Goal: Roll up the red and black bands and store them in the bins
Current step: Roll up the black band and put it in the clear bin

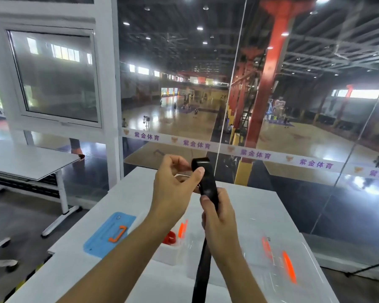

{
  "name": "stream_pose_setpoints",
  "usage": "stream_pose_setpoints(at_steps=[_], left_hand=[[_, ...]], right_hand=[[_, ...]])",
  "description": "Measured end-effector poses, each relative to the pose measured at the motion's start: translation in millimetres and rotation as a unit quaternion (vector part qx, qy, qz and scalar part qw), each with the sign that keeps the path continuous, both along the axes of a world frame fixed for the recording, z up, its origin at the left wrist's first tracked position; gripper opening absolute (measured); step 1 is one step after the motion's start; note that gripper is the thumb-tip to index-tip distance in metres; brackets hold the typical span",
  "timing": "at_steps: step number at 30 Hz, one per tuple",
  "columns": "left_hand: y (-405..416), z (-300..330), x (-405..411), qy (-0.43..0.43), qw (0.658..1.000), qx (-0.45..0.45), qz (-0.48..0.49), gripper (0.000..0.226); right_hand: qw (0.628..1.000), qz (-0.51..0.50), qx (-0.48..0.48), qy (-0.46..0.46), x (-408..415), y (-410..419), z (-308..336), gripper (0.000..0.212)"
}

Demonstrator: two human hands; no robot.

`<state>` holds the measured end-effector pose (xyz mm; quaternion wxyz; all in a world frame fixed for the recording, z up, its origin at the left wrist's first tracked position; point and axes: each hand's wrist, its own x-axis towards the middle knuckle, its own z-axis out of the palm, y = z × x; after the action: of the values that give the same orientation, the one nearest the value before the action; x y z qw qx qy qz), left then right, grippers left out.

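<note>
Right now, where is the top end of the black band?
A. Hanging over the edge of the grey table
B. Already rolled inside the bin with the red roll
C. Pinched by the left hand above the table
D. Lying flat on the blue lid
C: the left hand pinches the folded top of the black band with its thumb, while the right hand grips the band lower down.

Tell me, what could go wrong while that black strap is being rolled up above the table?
The black band is pinched only near its top by the left hand and right hand; the fold could spring loose. Its long tail hangs toward the clear bin and might snag on it.
</note>
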<state>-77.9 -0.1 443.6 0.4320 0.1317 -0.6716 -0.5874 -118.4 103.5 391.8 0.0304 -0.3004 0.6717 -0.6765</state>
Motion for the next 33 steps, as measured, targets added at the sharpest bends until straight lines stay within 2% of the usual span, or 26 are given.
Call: stream_pose_setpoints(at_steps=[3, 5, 6, 8, 11, 14, 20, 23, 25, 28, 31, 33], left_hand=[[-11.5, -12.1, 10.1, -0.005, 0.999, -0.044, -0.026, 0.031], [-23.2, -20.9, 15.0, -0.034, 0.986, -0.156, -0.052, 0.028], [-28.4, -24.3, 17.4, -0.059, 0.970, -0.227, -0.061, 0.025], [-37.0, -28.7, 20.9, -0.113, 0.934, -0.330, -0.081, 0.027], [-43.2, -30.5, 29.7, -0.214, 0.876, -0.422, -0.094, 0.041], [-37.7, -34.9, 34.2, -0.270, 0.816, -0.507, -0.063, 0.062], [-27.9, -40.5, 28.3, -0.340, 0.752, -0.564, 0.017, 0.034], [-22.1, -44.0, 30.5, -0.366, 0.760, -0.537, 0.015, 0.034], [-18.0, -50.3, 28.9, -0.361, 0.814, -0.456, 0.008, 0.025], [-9.2, -61.3, 29.2, -0.317, 0.892, -0.321, -0.010, 0.028], [4.3, -67.1, 32.0, -0.278, 0.939, -0.202, -0.023, 0.029], [12.1, -68.0, 33.4, -0.274, 0.951, -0.139, -0.034, 0.028]], right_hand=[[0.992, -0.009, 0.090, 0.084, 2.4, 5.0, -7.3, 0.021], [0.988, -0.009, 0.109, 0.107, -1.9, 9.5, -6.4, 0.007], [0.986, -0.006, 0.123, 0.110, -5.4, 12.1, -5.6, 0.002], [0.981, 0.006, 0.156, 0.119, -12.4, 18.3, -3.7, 0.007], [0.971, 0.034, 0.200, 0.127, -21.2, 28.0, -1.7, 0.014], [0.960, 0.060, 0.247, 0.117, -26.2, 32.3, -0.5, 0.019], [0.946, 0.061, 0.288, 0.137, -25.6, 33.8, -3.3, 0.013], [0.941, 0.013, 0.276, 0.195, -22.8, 35.2, -10.0, 0.032], [0.928, -0.037, 0.268, 0.257, -19.0, 31.7, -17.5, 0.034], [0.921, -0.062, 0.288, 0.255, -8.1, 22.9, -29.0, 0.042], [0.904, -0.050, 0.333, 0.265, 5.6, 14.9, -42.8, 0.074], [0.902, -0.063, 0.333, 0.267, 8.1, 12.7, -48.1, 0.083]])
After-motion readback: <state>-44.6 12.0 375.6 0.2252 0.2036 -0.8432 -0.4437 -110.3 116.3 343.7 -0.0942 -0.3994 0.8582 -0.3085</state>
